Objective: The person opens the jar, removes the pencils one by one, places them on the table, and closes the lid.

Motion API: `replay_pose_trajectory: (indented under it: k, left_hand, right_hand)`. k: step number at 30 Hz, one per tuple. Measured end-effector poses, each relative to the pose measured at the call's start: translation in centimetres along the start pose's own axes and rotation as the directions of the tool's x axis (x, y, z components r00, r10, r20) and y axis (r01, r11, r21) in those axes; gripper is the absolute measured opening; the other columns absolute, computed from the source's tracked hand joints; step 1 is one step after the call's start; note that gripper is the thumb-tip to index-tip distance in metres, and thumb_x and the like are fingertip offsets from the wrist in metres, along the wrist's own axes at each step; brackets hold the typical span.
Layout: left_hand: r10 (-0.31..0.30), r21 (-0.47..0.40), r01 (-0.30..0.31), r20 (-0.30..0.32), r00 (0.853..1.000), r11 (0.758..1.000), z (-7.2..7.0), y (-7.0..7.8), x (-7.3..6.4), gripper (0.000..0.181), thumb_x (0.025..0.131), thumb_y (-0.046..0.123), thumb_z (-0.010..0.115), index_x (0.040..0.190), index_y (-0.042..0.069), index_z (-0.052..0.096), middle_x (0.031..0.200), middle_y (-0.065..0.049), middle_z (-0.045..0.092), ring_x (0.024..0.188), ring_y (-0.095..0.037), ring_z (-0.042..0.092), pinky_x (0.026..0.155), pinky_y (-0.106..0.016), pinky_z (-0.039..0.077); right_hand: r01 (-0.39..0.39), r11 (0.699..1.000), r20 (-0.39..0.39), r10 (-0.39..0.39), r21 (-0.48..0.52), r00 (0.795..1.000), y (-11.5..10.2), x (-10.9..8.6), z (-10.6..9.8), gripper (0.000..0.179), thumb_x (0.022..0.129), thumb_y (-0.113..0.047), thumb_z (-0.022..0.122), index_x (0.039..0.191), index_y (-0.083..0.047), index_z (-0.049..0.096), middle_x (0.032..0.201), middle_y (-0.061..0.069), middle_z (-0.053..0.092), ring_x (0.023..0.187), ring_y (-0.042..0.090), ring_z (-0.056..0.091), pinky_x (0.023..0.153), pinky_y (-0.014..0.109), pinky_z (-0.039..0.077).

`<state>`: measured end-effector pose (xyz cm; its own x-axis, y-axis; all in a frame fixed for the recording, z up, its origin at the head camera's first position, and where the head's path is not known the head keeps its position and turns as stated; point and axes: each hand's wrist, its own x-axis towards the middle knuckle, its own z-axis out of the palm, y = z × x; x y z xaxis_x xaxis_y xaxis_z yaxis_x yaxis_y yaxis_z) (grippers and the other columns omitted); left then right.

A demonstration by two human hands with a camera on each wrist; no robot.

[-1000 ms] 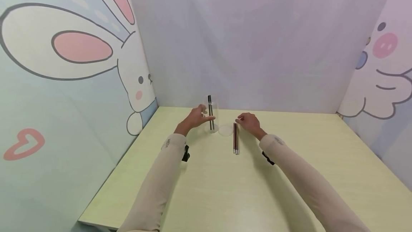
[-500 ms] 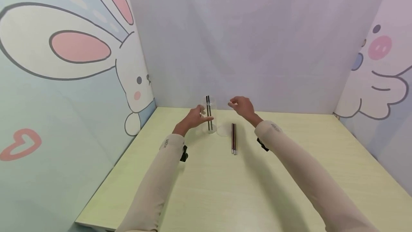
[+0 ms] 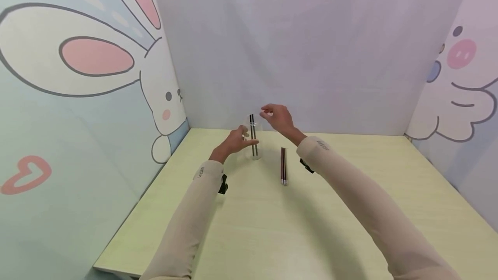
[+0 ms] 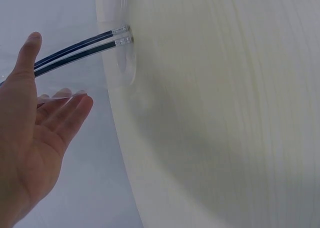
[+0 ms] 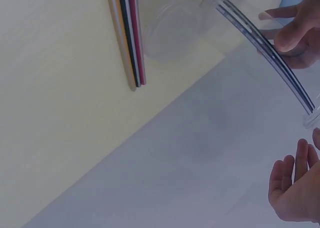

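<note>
The left hand (image 3: 234, 140) is gripping the clear tube (image 3: 258, 133), thumb on one side and fingers on the other; the right hand (image 3: 278, 117) is hovering just beside the tube's mouth, its fingers loosely curved and a little apart. Behind them a pale lilac wall (image 3: 303, 55) is rising across the room, with a rabbit (image 3: 157, 94) peeking from the left side and a pink-snouted figure (image 3: 463, 85) looking in from the right. The pale yellow table (image 3: 241, 237) is spreading below, and two beige sleeves (image 3: 186, 219) are reaching over it from my side, a dark strap (image 3: 223, 184) showing under each cuff. The tube is standing upright towards the back of the table. A clear disc (image 5: 172, 30) is lying flat just beside its base, between it and three pencils (image 3: 283, 166); these are resting side by side on the table, their pale ends pointing towards the person. Inside the tube two dark pencils (image 4: 90, 53) are leaning together, silvery ends down, their tops sticking out above the rim.
</note>
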<state>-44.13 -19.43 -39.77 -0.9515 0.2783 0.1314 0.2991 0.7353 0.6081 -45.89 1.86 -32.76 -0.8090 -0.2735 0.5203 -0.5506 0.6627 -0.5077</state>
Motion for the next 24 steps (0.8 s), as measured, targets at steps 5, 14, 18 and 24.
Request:
replay_pose_trajectory:
  k: [5, 14, 18, 24]
  left_hand:
    - [0.004, 0.01, -0.004, 0.001, 1.0, 1.0, 0.0, 0.1, -0.1, 0.078, 0.096, 0.051, 0.073, 0.143, -0.003, 0.044, 0.129, -0.023, 0.06, 0.115, -0.032, 0.063, 0.097, -0.047, 0.053]
    - [-0.01, 0.021, 0.01, 0.007, 1.0, 1.0, 0.1, 0.0, 0.2, 0.076, 0.095, 0.051, 0.073, 0.143, -0.001, 0.044, 0.129, -0.019, 0.059, 0.118, -0.031, 0.062, 0.099, -0.047, 0.053]
    - [-0.009, 0.021, 0.009, 0.012, 1.0, 1.0, 0.1, 0.1, 0.2, 0.076, 0.096, 0.052, 0.073, 0.143, -0.001, 0.044, 0.129, -0.019, 0.06, 0.117, -0.031, 0.062, 0.098, -0.047, 0.053]
    - [0.007, 0.01, -0.007, 0.015, 1.0, 1.0, -0.1, 0.2, 0.0, 0.08, 0.097, 0.05, 0.072, 0.147, -0.004, 0.041, 0.134, -0.024, 0.058, 0.119, -0.033, 0.061, 0.099, -0.048, 0.052]
  right_hand:
    - [0.024, 1.0, -0.007, -0.024, 0.004, 1.0, -1.0, 0.4, 0.8, 0.029, 0.101, -0.021, 0.072, 0.126, -0.008, 0.074, 0.115, 0.011, 0.076, 0.11, 0.028, 0.069, 0.09, 0.045, 0.057]
    - [-0.004, 1.0, 0.114, 0.007, -0.027, 0.993, -2.2, 0.9, 1.5, 0.031, 0.102, -0.021, 0.069, 0.13, -0.007, 0.072, 0.121, 0.011, 0.074, 0.109, 0.026, 0.07, 0.087, 0.043, 0.058]
    - [-0.03, 0.998, 0.161, 0.04, -0.06, 0.986, -2.6, 0.9, 1.4, 0.032, 0.104, -0.021, 0.067, 0.133, -0.007, 0.071, 0.123, 0.012, 0.074, 0.105, 0.026, 0.072, 0.084, 0.042, 0.059]
    - [-0.039, 0.995, 0.177, 0.055, -0.094, 0.983, -3.5, 0.9, 1.2, 0.033, 0.105, -0.02, 0.066, 0.135, -0.007, 0.07, 0.124, 0.012, 0.073, 0.105, 0.026, 0.071, 0.081, 0.041, 0.059]
